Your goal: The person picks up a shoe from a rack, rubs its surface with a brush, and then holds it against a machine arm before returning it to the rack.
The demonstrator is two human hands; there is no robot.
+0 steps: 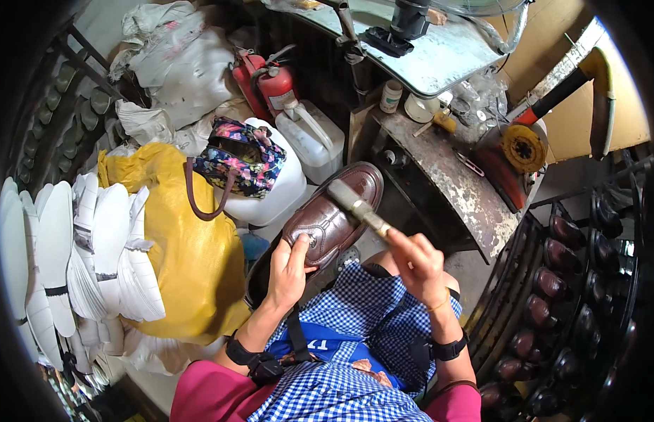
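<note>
A glossy dark brown leather shoe (pixel 334 232) is held over my lap, its toe pointing away and up to the right. My left hand (pixel 288 271) grips it near the opening, with some fingers hidden behind the upper. In my right hand (pixel 418 264) is a flat brush (pixel 362 209) with a pale handle. Its bristle end lies against the shoe's upper near the toe. A blue-and-white checked apron (pixel 313 387) covers my lap below the shoe.
Right of the shoe stands a worn bench (pixel 446 176) with a white bottle (pixel 391 96). Racks of dark shoes (pixel 550 283) are at the lower right. Left are a floral bag (pixel 246 158), yellow sack (pixel 179 246) and white insoles (pixel 109 232). Behind are red fire extinguishers (pixel 276 88) and a jerrycan (pixel 313 141).
</note>
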